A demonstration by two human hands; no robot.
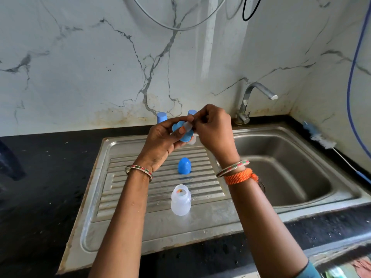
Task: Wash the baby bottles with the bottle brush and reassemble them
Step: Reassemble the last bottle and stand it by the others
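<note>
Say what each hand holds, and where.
Left hand grips the blue collar by its rim; right hand pinches the clear teat at its tip.

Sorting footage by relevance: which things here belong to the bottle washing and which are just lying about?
Job: blue collar and clear teat in the hands, open bottle, blue cap, bottle brush, tap, sink.
Lying about: hanging cables, blue hose.
</note>
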